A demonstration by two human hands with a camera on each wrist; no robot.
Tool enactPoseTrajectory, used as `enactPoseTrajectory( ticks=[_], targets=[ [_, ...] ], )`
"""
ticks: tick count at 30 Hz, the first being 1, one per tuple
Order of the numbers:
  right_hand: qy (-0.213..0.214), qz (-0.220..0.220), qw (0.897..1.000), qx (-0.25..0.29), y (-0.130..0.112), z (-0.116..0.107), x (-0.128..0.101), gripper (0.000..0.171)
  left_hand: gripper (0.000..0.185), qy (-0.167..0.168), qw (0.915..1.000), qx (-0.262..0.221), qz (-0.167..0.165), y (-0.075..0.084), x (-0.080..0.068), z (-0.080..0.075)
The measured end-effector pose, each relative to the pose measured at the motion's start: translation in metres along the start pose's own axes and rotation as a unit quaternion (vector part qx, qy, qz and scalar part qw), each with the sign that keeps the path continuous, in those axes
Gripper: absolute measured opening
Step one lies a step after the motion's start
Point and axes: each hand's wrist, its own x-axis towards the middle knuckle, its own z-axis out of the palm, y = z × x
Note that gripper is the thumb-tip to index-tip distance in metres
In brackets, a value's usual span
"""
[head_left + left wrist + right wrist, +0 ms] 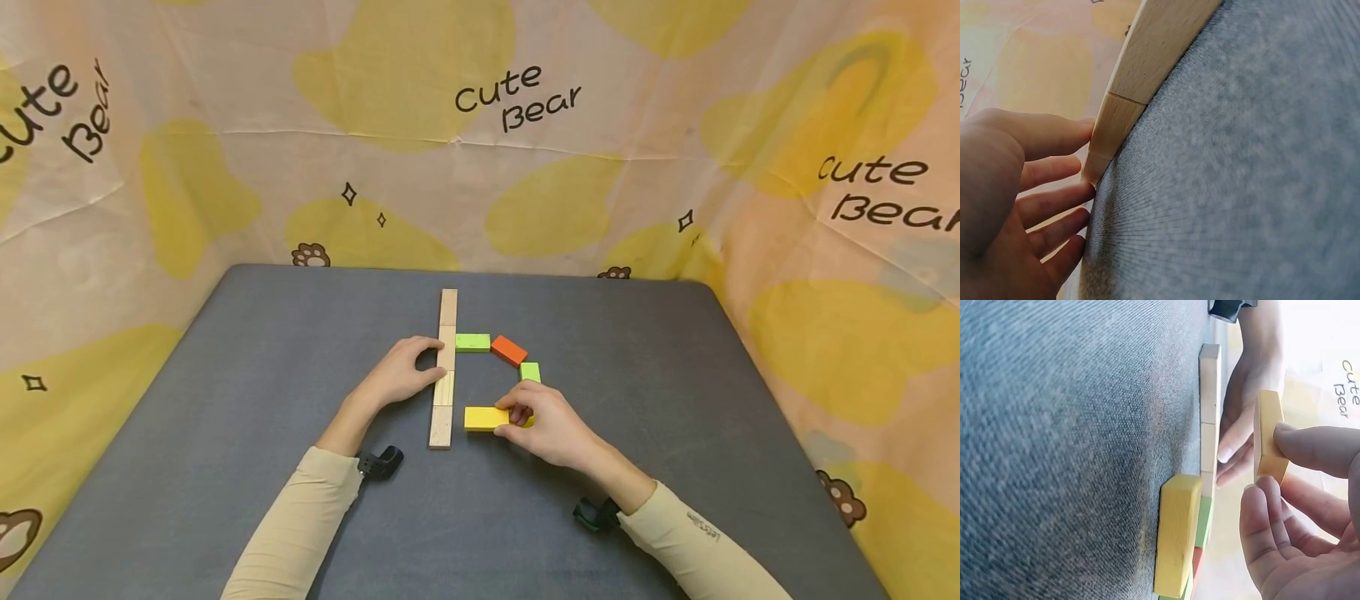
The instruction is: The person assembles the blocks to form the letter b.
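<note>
**Blocks on grey mat: left hand steadies wood row, right pinches a yellow block**

Left hand (401,375) lies flat on the mat (225,400), fingers straight, tips pressed against the side of the wood row (445,367). Holds nothing; probably bracing the row so it doesn't shift. Left wrist view shows the same: fingers (1054,134) touching the row's edge (1113,125).

Right hand (547,425) pinches a small yellow block (1269,434) between thumb and fingertips, lifted off the mat, on edge. In the head view the hand mostly hides it. It hangs just right of the flat yellow block (486,417), near the row's near end.

Coloured blocks arc out from the row's right side: green block (472,342) touching the row, orange block (509,350) angled next, second green block (529,372) further round, then the flat yellow one lower down. The held block sits at the gap between second green and flat yellow, so looks like it closes the curve.

Backdrop: printed cloth (525,167).
</note>
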Motion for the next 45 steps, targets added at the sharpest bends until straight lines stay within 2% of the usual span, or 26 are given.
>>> enactPoseTrajectory(
  ticks=[8, 20, 29, 45],
  targets=[
    [-0.002, 0.002, 1.000, -0.014, -0.002, 0.004, 0.003, 0.027, 0.051, 0.001, 1.0000, 0.000, -0.004, 0.000, 0.000, 0.000],
    [-0.039, 0.010, 0.998, -0.047, -0.006, 0.017, 0.004, 0.028, 0.051, -0.002, 0.9999, -0.003, -0.011, 0.001, -0.001, 0.000],
    [-0.043, 0.001, 0.997, -0.071, -0.008, 0.024, 0.006, 0.025, 0.051, -0.002, 0.9999, -0.004, -0.010, -0.001, 0.000, 0.000],
    [-0.064, 0.038, 0.993, -0.093, -0.012, 0.027, 0.008, 0.026, 0.051, -0.003, 0.9999, -0.006, -0.010, -0.001, 0.001, 0.001]
  ],
)
